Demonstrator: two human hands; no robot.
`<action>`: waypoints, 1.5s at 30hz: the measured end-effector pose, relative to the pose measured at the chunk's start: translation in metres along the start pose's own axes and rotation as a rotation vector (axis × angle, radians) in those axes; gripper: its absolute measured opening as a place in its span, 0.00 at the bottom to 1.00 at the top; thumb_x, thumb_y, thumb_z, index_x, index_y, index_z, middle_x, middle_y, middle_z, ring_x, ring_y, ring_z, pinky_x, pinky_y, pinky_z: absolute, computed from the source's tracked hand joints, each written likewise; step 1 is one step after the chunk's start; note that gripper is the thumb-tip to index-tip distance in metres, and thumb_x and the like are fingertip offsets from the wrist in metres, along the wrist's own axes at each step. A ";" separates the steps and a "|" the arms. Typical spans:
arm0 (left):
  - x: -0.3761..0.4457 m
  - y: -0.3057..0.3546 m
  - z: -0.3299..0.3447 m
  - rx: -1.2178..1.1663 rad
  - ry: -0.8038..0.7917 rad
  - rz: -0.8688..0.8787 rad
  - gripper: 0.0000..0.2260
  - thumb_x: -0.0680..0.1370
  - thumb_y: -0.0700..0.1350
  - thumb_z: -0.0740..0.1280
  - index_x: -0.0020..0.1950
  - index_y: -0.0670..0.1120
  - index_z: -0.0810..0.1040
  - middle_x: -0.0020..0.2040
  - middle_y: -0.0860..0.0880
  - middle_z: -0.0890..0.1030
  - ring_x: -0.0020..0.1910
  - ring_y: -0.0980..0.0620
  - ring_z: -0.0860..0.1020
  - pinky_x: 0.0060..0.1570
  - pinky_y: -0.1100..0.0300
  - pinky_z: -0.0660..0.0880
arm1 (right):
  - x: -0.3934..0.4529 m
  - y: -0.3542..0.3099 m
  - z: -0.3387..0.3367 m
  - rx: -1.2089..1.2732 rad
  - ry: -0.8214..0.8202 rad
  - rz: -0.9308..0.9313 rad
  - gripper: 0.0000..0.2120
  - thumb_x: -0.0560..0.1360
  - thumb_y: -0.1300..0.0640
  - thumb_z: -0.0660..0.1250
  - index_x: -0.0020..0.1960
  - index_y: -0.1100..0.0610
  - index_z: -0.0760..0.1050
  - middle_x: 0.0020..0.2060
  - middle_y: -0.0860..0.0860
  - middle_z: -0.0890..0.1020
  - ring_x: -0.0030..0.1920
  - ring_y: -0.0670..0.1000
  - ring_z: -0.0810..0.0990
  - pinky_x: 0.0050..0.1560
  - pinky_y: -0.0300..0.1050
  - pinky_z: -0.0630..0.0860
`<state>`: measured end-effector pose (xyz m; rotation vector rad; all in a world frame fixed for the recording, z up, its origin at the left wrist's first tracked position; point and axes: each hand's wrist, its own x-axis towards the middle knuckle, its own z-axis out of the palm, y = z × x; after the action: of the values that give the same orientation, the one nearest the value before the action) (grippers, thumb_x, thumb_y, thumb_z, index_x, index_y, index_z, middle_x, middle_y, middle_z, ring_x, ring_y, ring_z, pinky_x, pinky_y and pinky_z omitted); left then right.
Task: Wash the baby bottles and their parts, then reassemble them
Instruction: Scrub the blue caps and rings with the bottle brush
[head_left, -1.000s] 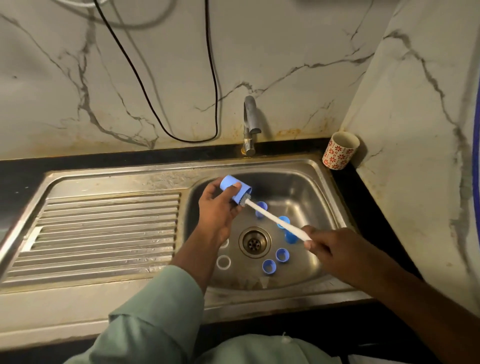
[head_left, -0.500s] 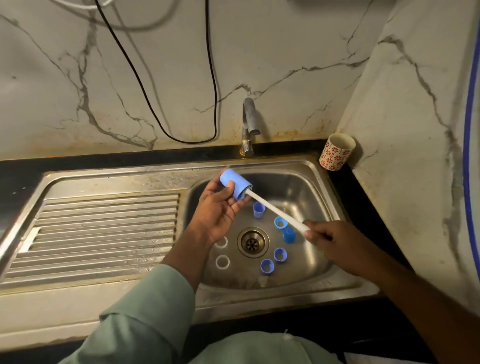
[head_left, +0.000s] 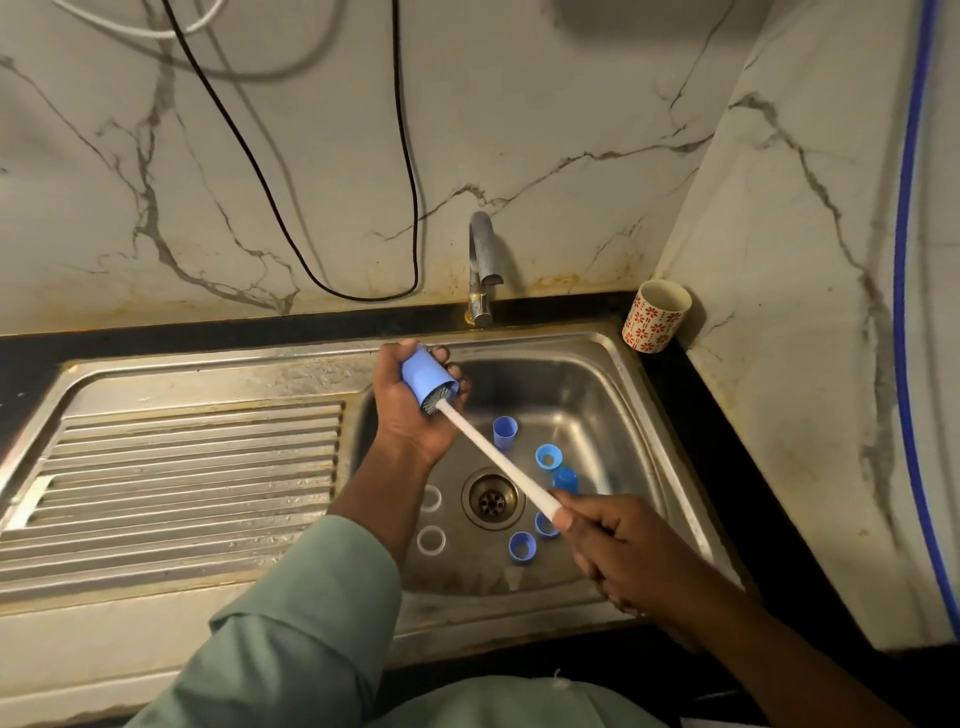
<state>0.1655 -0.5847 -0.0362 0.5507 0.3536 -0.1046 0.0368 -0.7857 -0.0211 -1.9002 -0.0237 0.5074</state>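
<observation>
My left hand (head_left: 410, 410) grips a blue bottle cap (head_left: 427, 376) over the left side of the sink basin (head_left: 597, 384), its open end facing down and right. My right hand (head_left: 618, 545) holds the white handle of a bottle brush (head_left: 498, 457); the bristle head sits inside the cap's mouth. On the basin floor lie several blue caps and rings, such as an upright blue cap (head_left: 505, 431) and a blue ring (head_left: 548, 457), plus two white rings (head_left: 431, 539) left of the drain (head_left: 491, 500).
A steel tap (head_left: 482, 260) rises behind the basin; no water runs. The ribbed draining board (head_left: 171, 467) lies to the left. A red-patterned cup (head_left: 655, 322) stands in the back right corner. A black cable (head_left: 405, 208) hangs on the marble wall.
My left hand has raised the blue cap toward the back of the sink and turned it. The brush followed, its head going deeper into the cap.
</observation>
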 end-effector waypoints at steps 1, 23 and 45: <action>-0.001 -0.001 0.002 0.021 0.005 0.015 0.11 0.79 0.51 0.65 0.50 0.43 0.76 0.40 0.47 0.78 0.34 0.51 0.77 0.37 0.60 0.77 | 0.000 -0.003 -0.001 0.132 -0.013 0.082 0.09 0.80 0.51 0.61 0.55 0.50 0.79 0.27 0.49 0.72 0.23 0.44 0.65 0.22 0.38 0.64; -0.008 0.031 -0.015 -0.021 0.046 -0.015 0.16 0.79 0.57 0.66 0.53 0.45 0.80 0.30 0.50 0.75 0.28 0.52 0.74 0.33 0.60 0.76 | 0.023 -0.002 -0.005 -0.103 0.113 -0.020 0.12 0.79 0.55 0.65 0.61 0.52 0.80 0.25 0.45 0.77 0.22 0.42 0.70 0.24 0.35 0.67; -0.012 0.043 -0.052 -0.070 0.165 -0.083 0.11 0.78 0.46 0.66 0.38 0.45 0.74 0.30 0.50 0.73 0.28 0.52 0.74 0.36 0.57 0.76 | 0.013 0.002 0.032 -0.443 0.121 -0.068 0.10 0.75 0.48 0.69 0.56 0.46 0.81 0.29 0.31 0.77 0.31 0.35 0.76 0.31 0.27 0.69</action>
<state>0.1470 -0.5204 -0.0525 0.4760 0.5387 -0.1268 0.0370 -0.7546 -0.0366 -2.3516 -0.1307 0.3584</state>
